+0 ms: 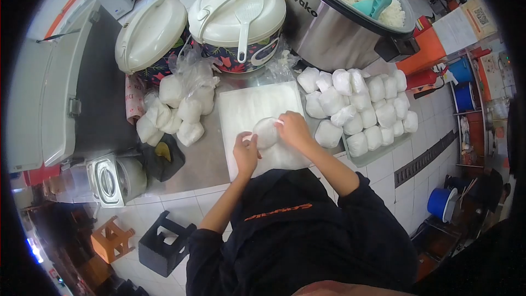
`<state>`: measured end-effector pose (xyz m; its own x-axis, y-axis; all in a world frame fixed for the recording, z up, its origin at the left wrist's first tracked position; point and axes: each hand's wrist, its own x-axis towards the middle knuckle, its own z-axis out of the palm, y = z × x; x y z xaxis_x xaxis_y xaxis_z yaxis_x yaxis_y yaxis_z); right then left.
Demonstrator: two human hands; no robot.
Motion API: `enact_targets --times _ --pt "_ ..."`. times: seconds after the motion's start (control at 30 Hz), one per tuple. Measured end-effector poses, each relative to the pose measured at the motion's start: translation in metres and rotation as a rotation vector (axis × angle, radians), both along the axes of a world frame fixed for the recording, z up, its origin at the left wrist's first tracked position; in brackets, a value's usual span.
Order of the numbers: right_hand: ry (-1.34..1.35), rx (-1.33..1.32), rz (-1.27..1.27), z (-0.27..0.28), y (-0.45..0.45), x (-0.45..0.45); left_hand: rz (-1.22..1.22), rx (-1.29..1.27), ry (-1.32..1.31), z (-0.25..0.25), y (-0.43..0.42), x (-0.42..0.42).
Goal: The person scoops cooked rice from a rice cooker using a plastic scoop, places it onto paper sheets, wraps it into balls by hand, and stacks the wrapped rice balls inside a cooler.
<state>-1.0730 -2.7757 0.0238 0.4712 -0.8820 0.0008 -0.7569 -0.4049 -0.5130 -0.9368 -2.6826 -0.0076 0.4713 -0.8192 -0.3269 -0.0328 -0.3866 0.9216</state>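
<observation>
In front of me lies a stack of white wrapping paper. On it is a small round white bowl-like piece; whether it is filled, I cannot tell. My left hand pinches its near left rim between thumb and fingers. At the far right rim, my right hand grips with fingers closed. White wrapped packets are piled to the right, some in a shallow tray. More white packets, partly in clear plastic bags, are heaped on the left.
A large rice cooker full of rice, with a teal scoop, stands behind at right. Two lidded flower-patterned containers stand at the back, one bearing a white rice paddle. A metal-lidded container and black bag sit left.
</observation>
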Motion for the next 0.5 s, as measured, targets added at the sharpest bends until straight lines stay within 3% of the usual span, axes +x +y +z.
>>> enact_targets --times 0.07,0.1,0.2,0.23,0.33,0.47,0.5 --pt "0.104 -0.046 -0.033 -0.005 -0.011 0.019 -0.057 -0.038 -0.092 0.038 -0.001 -0.010" --pt "0.156 -0.068 -0.046 -0.010 -0.012 0.027 -0.187 -0.147 -0.284 0.012 -0.001 -0.008" --pt "0.098 -0.214 0.117 -0.028 -0.011 0.045 -0.481 -0.111 -0.341 0.031 -0.010 0.001" --pt "0.099 -0.209 0.224 -0.025 -0.007 0.046 -0.440 -0.243 -0.450 0.005 -0.014 0.005" --pt "-0.149 -0.196 0.308 -0.028 0.006 0.034 -0.259 -0.077 -0.544 0.001 -0.025 0.007" --pt "-0.249 -0.181 0.243 -0.022 0.022 0.016 -0.093 0.147 -0.363 -0.005 -0.029 -0.007" --pt "-0.267 -0.183 0.239 -0.023 0.027 0.012 -0.005 -0.041 -0.438 -0.009 -0.031 -0.010"
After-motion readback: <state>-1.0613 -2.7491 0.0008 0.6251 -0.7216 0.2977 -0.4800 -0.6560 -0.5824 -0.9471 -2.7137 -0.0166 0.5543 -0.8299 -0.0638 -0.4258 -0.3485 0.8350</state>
